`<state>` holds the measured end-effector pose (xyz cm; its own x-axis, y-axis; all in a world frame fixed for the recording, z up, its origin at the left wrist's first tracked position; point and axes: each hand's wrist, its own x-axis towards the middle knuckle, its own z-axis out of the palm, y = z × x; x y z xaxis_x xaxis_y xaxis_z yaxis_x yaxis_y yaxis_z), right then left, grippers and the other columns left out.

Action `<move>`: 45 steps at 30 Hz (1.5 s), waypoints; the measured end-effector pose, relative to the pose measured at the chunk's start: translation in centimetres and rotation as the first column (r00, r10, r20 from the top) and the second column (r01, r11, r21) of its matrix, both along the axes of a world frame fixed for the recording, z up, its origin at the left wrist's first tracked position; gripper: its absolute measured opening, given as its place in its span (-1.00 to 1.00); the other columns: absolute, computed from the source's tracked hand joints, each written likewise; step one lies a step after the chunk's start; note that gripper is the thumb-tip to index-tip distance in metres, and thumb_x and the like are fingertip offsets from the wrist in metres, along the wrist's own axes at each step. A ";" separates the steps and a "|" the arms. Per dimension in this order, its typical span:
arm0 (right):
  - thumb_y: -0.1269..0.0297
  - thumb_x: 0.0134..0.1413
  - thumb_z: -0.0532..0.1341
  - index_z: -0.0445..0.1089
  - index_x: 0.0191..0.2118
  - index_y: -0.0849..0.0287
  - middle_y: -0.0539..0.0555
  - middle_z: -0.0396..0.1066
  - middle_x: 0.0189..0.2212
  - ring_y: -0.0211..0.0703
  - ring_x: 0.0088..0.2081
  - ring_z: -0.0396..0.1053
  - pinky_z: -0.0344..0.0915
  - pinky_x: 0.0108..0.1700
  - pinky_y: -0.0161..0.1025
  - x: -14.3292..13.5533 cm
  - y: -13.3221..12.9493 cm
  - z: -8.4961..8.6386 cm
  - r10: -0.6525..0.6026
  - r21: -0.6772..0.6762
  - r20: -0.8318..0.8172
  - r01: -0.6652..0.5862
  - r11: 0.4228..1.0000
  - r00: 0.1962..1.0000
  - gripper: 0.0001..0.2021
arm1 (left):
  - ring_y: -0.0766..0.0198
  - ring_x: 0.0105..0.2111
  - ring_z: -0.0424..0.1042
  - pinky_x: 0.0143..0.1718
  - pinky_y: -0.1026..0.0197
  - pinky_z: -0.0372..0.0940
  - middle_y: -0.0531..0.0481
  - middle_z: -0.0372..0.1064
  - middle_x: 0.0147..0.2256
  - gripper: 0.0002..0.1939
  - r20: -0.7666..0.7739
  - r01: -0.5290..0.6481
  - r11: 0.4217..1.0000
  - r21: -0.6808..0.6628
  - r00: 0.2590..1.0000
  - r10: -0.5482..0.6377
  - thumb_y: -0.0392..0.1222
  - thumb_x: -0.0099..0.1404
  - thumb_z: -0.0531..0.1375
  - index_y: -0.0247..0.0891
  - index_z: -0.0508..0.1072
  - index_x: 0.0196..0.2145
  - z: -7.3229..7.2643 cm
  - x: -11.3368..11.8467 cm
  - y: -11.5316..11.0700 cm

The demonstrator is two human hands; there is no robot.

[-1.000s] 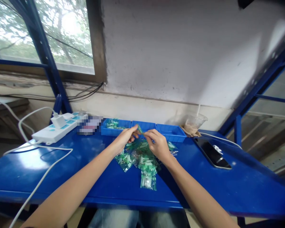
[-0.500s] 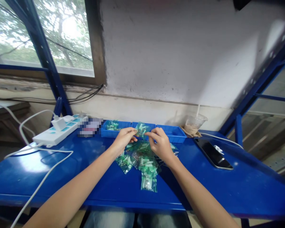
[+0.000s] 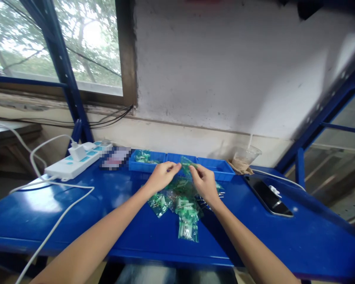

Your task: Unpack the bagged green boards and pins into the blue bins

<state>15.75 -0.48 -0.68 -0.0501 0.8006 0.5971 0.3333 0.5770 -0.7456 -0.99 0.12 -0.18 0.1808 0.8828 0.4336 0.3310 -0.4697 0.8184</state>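
A small clear-green plastic bag (image 3: pixel 186 162) is pinched between my two hands above the table. My left hand (image 3: pixel 163 176) grips its left side with thumb and fingers pressed together. On the other side, my right hand (image 3: pixel 204 182) has its fingertips closed on the bag. What the bag contains is hard to make out now. Beneath the hands lies a pile of similar bags (image 3: pixel 187 209) holding white and metal pieces. Loose thin metal pieces (image 3: pixel 205 203) lie by the pile, partly behind my right wrist.
Blue bins (image 3: pixel 215 169) stand along the back; the left bin (image 3: pixel 143 165) holds green bags. A white power strip (image 3: pixel 73 163) with cables is at left. A black phone (image 3: pixel 268 197) and a plastic cup (image 3: pixel 245 157) are at right on the blue table (image 3: pixel 130 232).
The held bag has turned, so its white and metal contents no longer show plainly. Both hands have closed in around it, and the view has shifted slightly.
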 end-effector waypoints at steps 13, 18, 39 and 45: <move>0.16 -0.01 0.17 0.49 -0.24 0.10 0.13 0.22 -0.18 -0.11 -0.14 0.26 0.30 -0.30 -0.25 -0.1 -0.1 0.2 0.085 -0.026 -0.022 -0.086 0.996 0.996 -0.76 | 0.27 -0.38 0.35 -0.37 0.22 0.24 0.00 0.37 -0.40 -0.88 0.148 -0.072 0.991 0.115 0.987 0.055 -0.19 0.20 0.13 -0.24 0.43 -0.33 0.1 -0.3 0.4; -0.09 -0.03 0.14 0.37 -0.57 0.21 0.01 0.21 -0.56 -0.30 -0.54 0.15 0.06 -0.57 -0.34 0.0 0.5 0.4 0.036 -0.354 -0.342 -0.164 0.921 0.939 -0.58 | 0.23 -0.19 0.32 -0.09 0.08 0.18 -0.01 0.37 -0.26 -0.80 -0.129 -0.008 0.884 0.467 0.989 0.076 -0.39 0.20 0.08 -0.19 0.47 -0.37 0.2 -0.1 -0.3; 0.33 0.16 0.07 0.45 -0.27 0.15 0.10 0.42 -0.33 -0.22 -0.34 0.35 0.26 -0.30 -0.30 -0.5 -0.3 -0.5 -0.068 0.306 0.220 -0.003 0.952 0.973 -0.80 | 0.36 -0.48 0.34 -0.41 0.30 0.23 0.02 0.32 -0.50 -0.83 0.446 0.082 0.936 -0.341 0.891 0.085 -0.16 0.11 0.18 -0.30 0.37 -0.35 0.2 -0.2 0.6; 0.44 0.07 0.06 0.42 -0.23 0.18 0.05 0.37 -0.42 -0.24 -0.43 0.32 0.26 -0.33 -0.30 -0.2 0.3 -1.0 -0.065 0.202 0.233 0.018 0.979 0.970 -0.79 | 0.20 -0.41 0.39 -0.39 0.20 0.20 -0.05 0.42 -0.45 -0.77 -0.190 -0.296 0.953 -0.068 0.941 0.279 -0.04 0.19 0.07 -0.24 0.41 -0.38 -0.8 -1.3 1.4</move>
<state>15.55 -0.23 -1.65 -0.1785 0.6728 0.7179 0.5134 0.6861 -0.5154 -2.34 1.50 -1.02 -0.0215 0.9436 0.3302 0.5830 -0.2565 0.7709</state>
